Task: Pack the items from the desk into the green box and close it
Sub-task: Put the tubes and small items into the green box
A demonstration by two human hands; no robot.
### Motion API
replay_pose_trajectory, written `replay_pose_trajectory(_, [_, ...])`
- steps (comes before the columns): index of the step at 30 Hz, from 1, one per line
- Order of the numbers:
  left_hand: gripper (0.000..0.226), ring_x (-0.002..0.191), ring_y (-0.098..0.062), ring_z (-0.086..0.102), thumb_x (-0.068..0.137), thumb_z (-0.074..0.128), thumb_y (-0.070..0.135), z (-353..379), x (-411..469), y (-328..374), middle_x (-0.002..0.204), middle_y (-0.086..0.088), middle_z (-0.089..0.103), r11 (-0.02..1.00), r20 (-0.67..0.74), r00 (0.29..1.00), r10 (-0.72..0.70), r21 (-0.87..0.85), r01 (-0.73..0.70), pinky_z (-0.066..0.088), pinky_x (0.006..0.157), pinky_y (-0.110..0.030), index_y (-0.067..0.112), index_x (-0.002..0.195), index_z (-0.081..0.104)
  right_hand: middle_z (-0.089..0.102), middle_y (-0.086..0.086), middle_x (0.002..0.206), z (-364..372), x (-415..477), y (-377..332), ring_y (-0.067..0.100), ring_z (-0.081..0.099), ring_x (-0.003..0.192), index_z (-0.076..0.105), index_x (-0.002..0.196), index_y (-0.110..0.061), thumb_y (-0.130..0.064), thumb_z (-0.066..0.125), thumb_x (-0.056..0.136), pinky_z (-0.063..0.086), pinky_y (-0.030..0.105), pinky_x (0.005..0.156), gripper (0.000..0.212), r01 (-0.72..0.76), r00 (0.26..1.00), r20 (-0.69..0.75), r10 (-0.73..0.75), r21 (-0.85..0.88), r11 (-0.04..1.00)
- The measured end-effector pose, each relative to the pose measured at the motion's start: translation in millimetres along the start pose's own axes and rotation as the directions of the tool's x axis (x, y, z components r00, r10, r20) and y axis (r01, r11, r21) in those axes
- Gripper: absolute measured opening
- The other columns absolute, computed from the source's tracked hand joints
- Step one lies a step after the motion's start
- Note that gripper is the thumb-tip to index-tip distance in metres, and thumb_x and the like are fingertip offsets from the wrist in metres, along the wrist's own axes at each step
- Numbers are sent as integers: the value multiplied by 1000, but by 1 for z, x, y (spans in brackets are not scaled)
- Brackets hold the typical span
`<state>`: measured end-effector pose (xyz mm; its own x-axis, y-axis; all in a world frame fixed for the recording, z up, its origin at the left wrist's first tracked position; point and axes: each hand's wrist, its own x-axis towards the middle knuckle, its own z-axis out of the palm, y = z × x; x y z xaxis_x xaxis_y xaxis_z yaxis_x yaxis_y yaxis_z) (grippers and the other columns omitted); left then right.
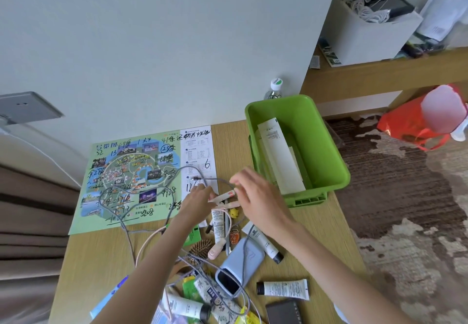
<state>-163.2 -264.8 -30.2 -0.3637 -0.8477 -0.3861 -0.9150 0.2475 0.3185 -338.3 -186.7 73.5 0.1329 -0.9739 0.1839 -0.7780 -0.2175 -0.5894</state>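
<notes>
Your left hand (200,198) and right hand (255,194) both pinch a small pink-and-white item (222,196) (grey cable (141,232) attached) left of the green box (326,151).

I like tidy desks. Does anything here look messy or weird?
Yes. A grey cable sprawls in loose loops over the map sheet and tangles through the tubes and a blue case. The green box holds only white packets so far.

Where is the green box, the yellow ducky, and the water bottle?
Green plastic box (326,146): head view, on its right inner wall.
Small yellow toy (234,212): head view, on its body; too small to confirm it is a duck.
Clear water bottle with white cap (276,85): head view, on its cap.
</notes>
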Motion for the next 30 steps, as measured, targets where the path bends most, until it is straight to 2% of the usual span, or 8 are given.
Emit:
replay_pose_trajectory(4, [25, 105, -17, 52, 95, 55, 23, 2, -3, -1, 114, -3, 54, 1000, 5, 1000, -1, 21, 1, 47, 93, -31, 10, 116, 53, 49, -9, 90, 31, -23, 5, 6, 47, 60, 55, 97, -12, -5, 56, 92, 30, 13, 47, 7, -6, 989, 149, 12, -43, 999])
replay_pose_trajectory(8, [19, 76, -25, 60, 97, 44, 4, -5, -13, 0, 97, -10, 57, 998, -112, 993, -29, -52, 23, 55, 62, -40, 5, 116, 39, 55, -7, 96, 46, -41, 26, 7, 49, 68, 57, 100, -15, -2, 53, 92, 36, 15, 51, 16, -148, 963, 216, 163, -83, 986])
replay_pose_trajectory(10, [28, 67, -24, 54, 93, 38, -9, -10, -19, 1, 95, -13, 52, 996, -228, 973, 16, -87, -37, 47, 46, -35, 3, 118, 34, 53, -7, 91, 47, -49, 36, 3, 40, 60, 53, 94, -15, -1, 52, 91, 28, 15, 46, 14, -199, 946, 235, 224, -126, 972])
replay_pose_trajectory(12, [19, 59, -26, 46, 96, 32, -5, -16, -26, 3, 88, -15, 50, 982, -331, 944, 6, -176, -68, 34, 40, -34, 4, 112, 31, 49, -7, 88, 47, -56, 44, 6, 38, 57, 46, 88, -16, -1, 51, 90, 27, 17, 46, 16, -257, 925, 240, 294, -172, 951])
replay_pose_trajectory(15, [12, 54, -29, 47, 101, 34, 17, -19, -35, 8, 77, -10, 52, 958, -326, 937, -126, -285, 30, 38, 45, -39, 9, 110, 33, 45, -2, 88, 50, -62, 49, 11, 41, 63, 39, 88, -17, -5, 54, 85, 30, 20, 51, 20, -331, 889, 250, 384, -231, 915])
replay_pose_trajectory(22, [38, 57, -15, 53, 86, 58, 54, 7, -54, 20, 67, 3, 57, 966, -99, 962, -254, -76, 247, 40, 49, -23, 15, 86, 57, 53, 3, 101, 62, -69, 56, 18, 56, 83, 44, 113, -10, -26, 59, 89, 41, 26, 63, 32, -385, 818, 322, 478, -312, 869])
replay_pose_trajectory(26, [46, 65, -19, 56, 82, 61, 59, 18, -56, 26, 71, 1, 57, 955, -49, 955, -292, -69, 289, 42, 53, -25, 13, 90, 57, 61, 4, 106, 65, -68, 58, 21, 61, 91, 48, 113, -7, -29, 64, 90, 38, 25, 64, 35, -428, 806, 317, 500, -272, 862])
replay_pose_trajectory(30, [47, 65, -20, 57, 82, 62, 56, 24, -59, 33, 71, 2, 55, 944, -38, 945, -323, -78, 320, 43, 55, -25, 14, 101, 59, 56, 10, 120, 66, -70, 55, 23, 58, 103, 47, 119, -6, -13, 58, 92, 44, 26, 70, 31, -365, 796, 344, 498, -385, 848])
